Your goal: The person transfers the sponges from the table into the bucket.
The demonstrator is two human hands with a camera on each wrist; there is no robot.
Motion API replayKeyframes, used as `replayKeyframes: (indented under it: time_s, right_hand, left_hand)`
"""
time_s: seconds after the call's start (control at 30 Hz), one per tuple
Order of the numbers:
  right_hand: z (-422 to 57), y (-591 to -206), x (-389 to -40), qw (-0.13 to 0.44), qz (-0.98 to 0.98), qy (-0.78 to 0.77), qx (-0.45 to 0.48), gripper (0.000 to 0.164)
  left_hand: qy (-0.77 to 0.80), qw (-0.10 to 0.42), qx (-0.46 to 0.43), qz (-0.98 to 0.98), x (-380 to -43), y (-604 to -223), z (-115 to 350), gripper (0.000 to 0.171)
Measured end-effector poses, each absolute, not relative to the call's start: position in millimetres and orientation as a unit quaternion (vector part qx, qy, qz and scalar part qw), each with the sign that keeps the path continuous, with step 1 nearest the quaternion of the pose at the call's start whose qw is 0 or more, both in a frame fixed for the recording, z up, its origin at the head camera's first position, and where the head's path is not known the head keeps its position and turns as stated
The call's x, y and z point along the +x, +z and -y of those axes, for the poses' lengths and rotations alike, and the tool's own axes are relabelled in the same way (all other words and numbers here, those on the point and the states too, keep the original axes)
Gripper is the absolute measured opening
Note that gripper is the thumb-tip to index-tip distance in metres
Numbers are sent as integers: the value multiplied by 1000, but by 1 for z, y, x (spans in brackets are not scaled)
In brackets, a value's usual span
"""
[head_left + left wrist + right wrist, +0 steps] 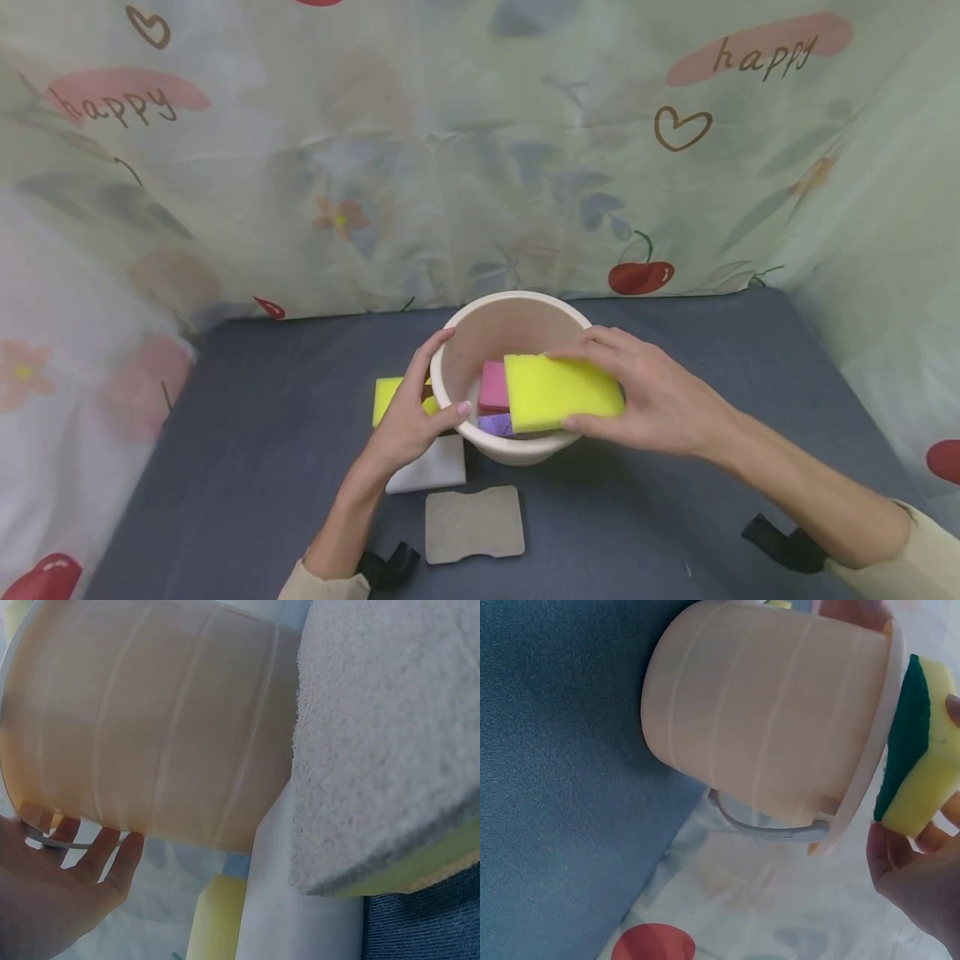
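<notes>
A pale pink bucket [517, 452] stands near the middle of the table. My left hand [408, 417] holds its left rim, thumb over the edge and fingers along the outside wall. Between the thumb and fingers of my right hand [660, 387] is a yellow sponge [562, 392], held over the bucket's opening. A green scouring layer [906, 731] shows on that sponge in the right wrist view, facing the bucket. Inside the bucket lie a pink sponge [492, 386] and a purple speckled sponge [495, 425], both partly hidden by the yellow one.
Left of the bucket lies another yellow sponge [386, 398], partly behind my left hand. A white block [429, 467] sits before it. Nearer me is a grey-topped sponge [474, 525] with notched sides. The bucket's grey handle [769, 829] hangs at its side. Printed curtains [465, 183] enclose the dark table [255, 467].
</notes>
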State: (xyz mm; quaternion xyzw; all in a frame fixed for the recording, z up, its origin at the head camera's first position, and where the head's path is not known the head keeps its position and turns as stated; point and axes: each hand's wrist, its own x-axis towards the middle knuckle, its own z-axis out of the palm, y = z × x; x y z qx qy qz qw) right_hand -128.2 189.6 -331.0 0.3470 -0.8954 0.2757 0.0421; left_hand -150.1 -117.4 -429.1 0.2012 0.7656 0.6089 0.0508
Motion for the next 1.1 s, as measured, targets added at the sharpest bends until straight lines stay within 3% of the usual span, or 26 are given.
replayKeyframes:
  time_s: [1.1]
  right_hand:
    - [-155, -336, -156, -22, 923, 287, 257, 61]
  left_hand:
    - [617, 57, 185, -763, -149, -429, 117, 83]
